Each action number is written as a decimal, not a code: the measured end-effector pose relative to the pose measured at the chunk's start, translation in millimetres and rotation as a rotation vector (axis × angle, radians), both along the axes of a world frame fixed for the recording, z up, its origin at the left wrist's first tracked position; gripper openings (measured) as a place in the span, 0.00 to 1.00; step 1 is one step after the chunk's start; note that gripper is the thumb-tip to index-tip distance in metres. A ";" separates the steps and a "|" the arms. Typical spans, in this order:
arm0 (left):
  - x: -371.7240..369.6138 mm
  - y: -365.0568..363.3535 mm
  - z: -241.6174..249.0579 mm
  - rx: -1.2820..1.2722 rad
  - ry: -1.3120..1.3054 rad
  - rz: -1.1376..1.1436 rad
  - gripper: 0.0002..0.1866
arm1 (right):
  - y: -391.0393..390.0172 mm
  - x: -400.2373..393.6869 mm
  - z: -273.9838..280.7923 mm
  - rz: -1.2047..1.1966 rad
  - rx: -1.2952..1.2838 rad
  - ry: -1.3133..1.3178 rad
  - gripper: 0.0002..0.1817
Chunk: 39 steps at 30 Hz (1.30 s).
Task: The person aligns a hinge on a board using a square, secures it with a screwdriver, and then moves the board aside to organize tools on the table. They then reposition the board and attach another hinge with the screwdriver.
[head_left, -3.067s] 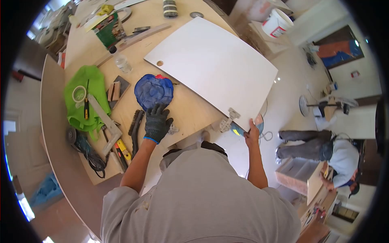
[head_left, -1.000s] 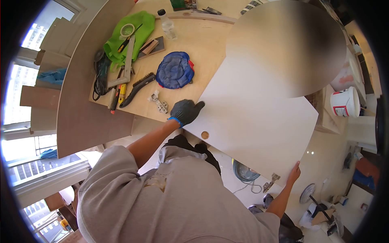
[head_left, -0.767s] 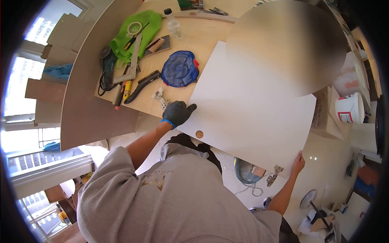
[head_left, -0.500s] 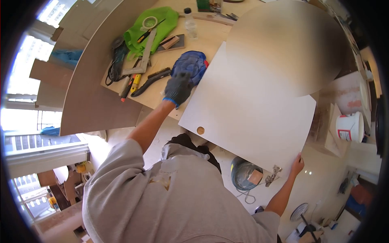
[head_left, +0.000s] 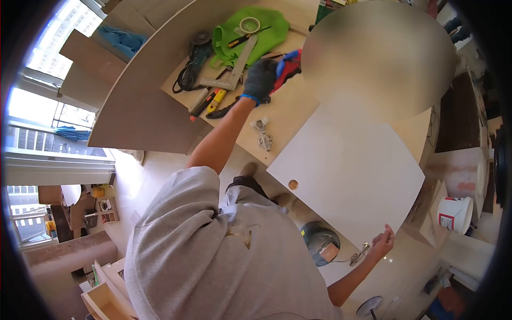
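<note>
Your right hand is low and close to you, with the arm bent out to the side. Its fingers curl at the near corner of the white board, just beside one metal hinge fixed to that corner. You cannot tell from here if the fingers pinch the board or only touch its edge.

The white board lies flat on the wooden bench and sticks out over the near edge. It has one round hole near its left corner. One more loose hinge lies on the bench to the left of the board, between your two hands.

Your left arm is stretched far out and straight. Your left hand, in a dark glove, is closed on one blue and red cloth, lifting it off the bench. Just past it lie one metal square, one yellow utility knife, one wire brush, and one green bag with one roll of tape on it.
</note>
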<state>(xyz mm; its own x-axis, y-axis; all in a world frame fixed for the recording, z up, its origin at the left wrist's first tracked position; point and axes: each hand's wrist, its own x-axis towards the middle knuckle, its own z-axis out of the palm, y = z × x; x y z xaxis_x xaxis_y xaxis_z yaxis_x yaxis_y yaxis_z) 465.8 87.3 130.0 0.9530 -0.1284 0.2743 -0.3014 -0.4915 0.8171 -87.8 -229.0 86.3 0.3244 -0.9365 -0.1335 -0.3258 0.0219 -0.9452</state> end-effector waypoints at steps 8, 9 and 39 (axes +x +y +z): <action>113.2 138.1 32.6 0.309 -0.433 0.008 0.14 | 150.7 92.2 -1.7 0.089 0.276 -0.134 0.15; 119.3 148.7 26.0 0.408 -0.457 -0.009 0.13 | 168.5 110.7 -3.3 0.117 0.317 -0.161 0.16; -17.8 226.5 -98.6 0.696 -0.468 -0.473 0.22 | 380.2 359.1 -17.1 0.790 0.320 0.103 0.13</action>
<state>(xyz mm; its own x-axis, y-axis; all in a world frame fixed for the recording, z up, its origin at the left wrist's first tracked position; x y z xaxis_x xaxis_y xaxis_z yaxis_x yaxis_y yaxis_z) 448.0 313.8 31.4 0.5741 -0.7490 0.3309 -0.8142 -0.5647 0.1345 271.3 151.2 69.2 0.8374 -0.3533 -0.4170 -0.4414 0.0129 -0.8972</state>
